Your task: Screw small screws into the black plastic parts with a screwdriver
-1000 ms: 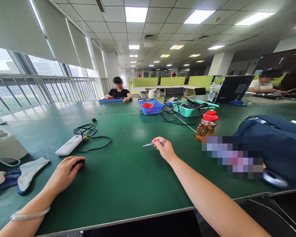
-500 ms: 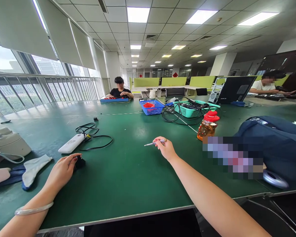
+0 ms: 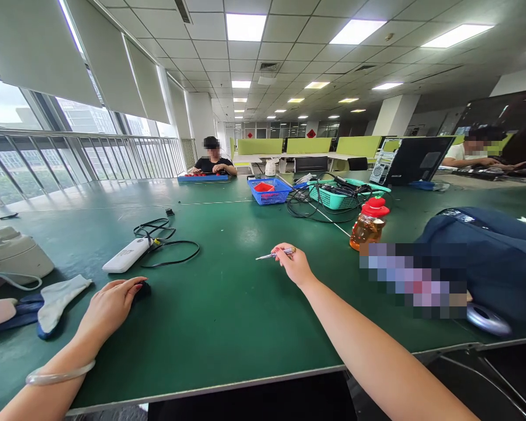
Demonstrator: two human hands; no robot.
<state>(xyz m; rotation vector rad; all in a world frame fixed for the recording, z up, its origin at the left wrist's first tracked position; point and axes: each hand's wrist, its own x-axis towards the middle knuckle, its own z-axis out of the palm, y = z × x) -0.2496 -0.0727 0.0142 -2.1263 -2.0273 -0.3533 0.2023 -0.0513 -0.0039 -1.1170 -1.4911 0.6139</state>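
Filling the foreground, the green table bears the work. The left hand lies over a small black object — the hand hides much of it, so whether its fingers grip or merely rest there I cannot tell. Nearer mid-table, well apart, the right hand pinches a slim tool, thin shaft pointing left. Holding the tool ready seems the step in hand — the next move calls for a firm pinch and steady tip.

Pale, smooth, rounded bangle around left wrist; bare forearms; reddish nails
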